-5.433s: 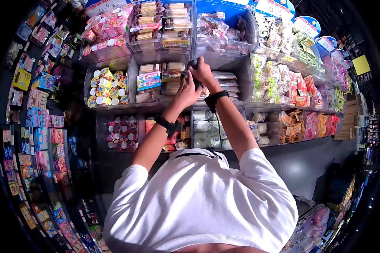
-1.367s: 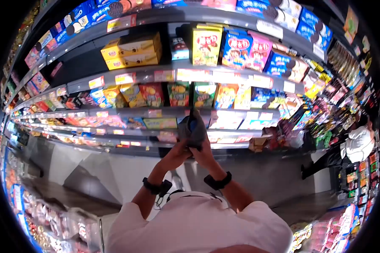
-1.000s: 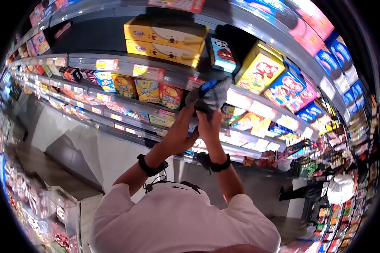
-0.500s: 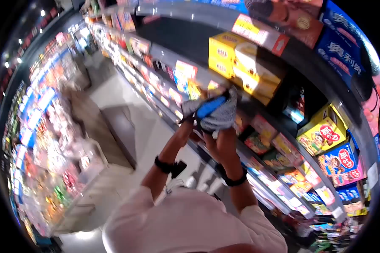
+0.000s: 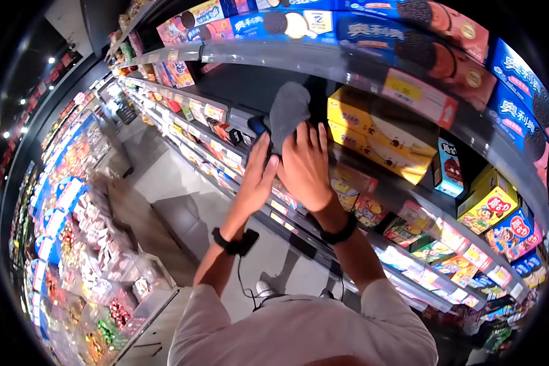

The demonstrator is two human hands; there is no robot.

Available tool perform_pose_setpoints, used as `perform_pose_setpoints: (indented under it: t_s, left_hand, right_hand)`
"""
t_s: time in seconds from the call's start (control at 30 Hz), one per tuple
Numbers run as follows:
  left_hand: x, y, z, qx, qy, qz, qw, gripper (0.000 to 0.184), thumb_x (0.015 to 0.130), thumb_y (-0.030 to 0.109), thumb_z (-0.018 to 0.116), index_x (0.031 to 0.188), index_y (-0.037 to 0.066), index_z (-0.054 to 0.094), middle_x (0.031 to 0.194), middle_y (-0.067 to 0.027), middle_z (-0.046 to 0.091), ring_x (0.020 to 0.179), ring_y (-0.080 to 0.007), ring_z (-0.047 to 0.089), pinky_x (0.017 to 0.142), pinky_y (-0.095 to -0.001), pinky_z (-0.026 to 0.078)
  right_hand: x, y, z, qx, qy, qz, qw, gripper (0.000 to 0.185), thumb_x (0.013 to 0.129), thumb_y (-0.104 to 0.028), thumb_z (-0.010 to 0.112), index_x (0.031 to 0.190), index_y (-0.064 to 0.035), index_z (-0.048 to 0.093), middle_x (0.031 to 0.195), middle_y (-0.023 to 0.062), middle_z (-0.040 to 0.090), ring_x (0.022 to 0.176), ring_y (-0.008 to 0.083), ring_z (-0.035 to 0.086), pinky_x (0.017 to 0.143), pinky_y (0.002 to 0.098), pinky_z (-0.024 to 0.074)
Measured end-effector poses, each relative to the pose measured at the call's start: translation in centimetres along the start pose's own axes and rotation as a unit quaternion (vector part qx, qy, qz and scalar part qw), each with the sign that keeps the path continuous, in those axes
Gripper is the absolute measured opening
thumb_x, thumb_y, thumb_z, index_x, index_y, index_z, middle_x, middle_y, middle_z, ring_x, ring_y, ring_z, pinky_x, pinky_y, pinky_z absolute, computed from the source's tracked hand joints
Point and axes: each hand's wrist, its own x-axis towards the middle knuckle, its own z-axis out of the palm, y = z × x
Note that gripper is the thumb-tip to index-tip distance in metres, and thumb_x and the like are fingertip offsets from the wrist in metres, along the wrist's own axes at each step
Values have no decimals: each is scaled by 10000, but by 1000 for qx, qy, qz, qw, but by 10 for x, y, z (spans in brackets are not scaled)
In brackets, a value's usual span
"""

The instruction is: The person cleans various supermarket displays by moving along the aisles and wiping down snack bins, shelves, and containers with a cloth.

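Observation:
A grey cloth [image 5: 290,107] with a dark, bluish part on its left side is at the edge of a dark shelf, its rounded end reaching up over the shelf surface. My right hand [image 5: 308,168] holds its lower end, with the fingers laid over it. On the cloth's left side is my left hand [image 5: 256,183], fingers long and close together along the dark part and thumb near my right hand. The hands hide the lower part of the cloth. Just right of my right hand stands a yellow carton [image 5: 378,131] on the same shelf.
Blue cookie boxes [image 5: 372,33] line the shelf above. A light-blue box [image 5: 448,168] and a yellow snack box [image 5: 491,198] stand further right. Lower shelves carry colourful packets and price tags [image 5: 470,256]. Across the aisle floor [image 5: 183,201], bins [image 5: 158,305] hold wrapped goods.
Both hands have moved up to the shelf with the cloth. The bunched cloth is now more stretched out, with less blue showing. The view has shifted, and more of the upper shelf shows.

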Motion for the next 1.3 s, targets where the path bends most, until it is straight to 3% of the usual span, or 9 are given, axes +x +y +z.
perform_pose_setpoints:
  t_s: [0.1,0.17,0.3,0.5,0.7,0.8,1.0,1.13,1.3]
  left_hand:
    - [47,-32,-29,182,-13,100,978,487,1025,310,395,1375,-23,456,1409,-211,459,1337,-387,367,1128,-506,238]
    - [75,-59,-42,293,-10,112,949,479,1024,351,364,1331,12,505,1365,-156,513,1310,-361,404,1100,-577,243]
    - [109,-101,-76,351,-111,124,921,353,1022,341,369,1068,71,591,1120,-129,624,1130,-353,546,1031,-620,324]
    - [129,-143,-105,346,-50,259,901,334,998,322,427,967,63,636,1041,-143,659,1111,-347,567,1046,-606,332]
    - [153,-191,-158,306,-55,225,924,320,872,278,580,1113,79,650,1139,-136,637,1149,-334,552,1120,-573,266]
    - [176,-242,-187,295,-142,147,934,440,833,295,647,1218,94,584,1215,-137,583,1169,-342,536,1091,-543,300]
    - [210,-268,-224,248,-313,156,903,609,750,310,781,1277,148,521,1308,-98,500,1301,-317,449,1126,-601,250]
    - [234,-279,-234,225,-353,186,889,747,682,363,822,1295,106,480,1258,-163,523,1218,-352,480,1075,-451,332]
    - [257,-300,-224,177,-339,237,893,829,601,287,892,1267,27,472,1235,-192,529,1179,-377,506,1006,-434,421]
  right_hand:
    - [36,-14,33,-70,-42,36,996,338,787,-230,657,983,45,660,1058,182,590,1028,343,579,1052,508,379]
    - [64,-15,45,-86,-151,90,981,268,770,-297,706,767,-29,716,784,145,690,778,334,684,767,459,550]
    - [107,-14,57,-217,-171,27,961,320,808,-369,701,840,-50,703,783,129,706,732,313,702,640,426,537]
    - [146,-33,99,-270,-374,19,887,547,870,-445,619,1184,-3,545,855,195,693,859,320,698,729,453,546]
    - [196,-28,139,-168,-505,113,839,861,907,-629,493,1429,42,357,1316,297,543,1226,426,535,1022,444,452]
    - [230,8,175,-144,-583,10,800,1073,790,-733,554,1515,-6,244,1452,299,404,1371,380,396,1124,443,349]
    - [305,64,234,-104,-716,4,691,816,690,-399,752,1378,-47,488,1309,175,578,1221,339,545,1028,418,438]
    - [300,111,282,-248,-555,-107,787,638,694,-287,766,1273,-89,584,1107,153,663,1060,349,611,901,436,477]
    - [322,149,345,-220,-358,-89,903,566,815,-341,675,1306,-79,571,1220,173,617,1151,348,568,975,419,445]
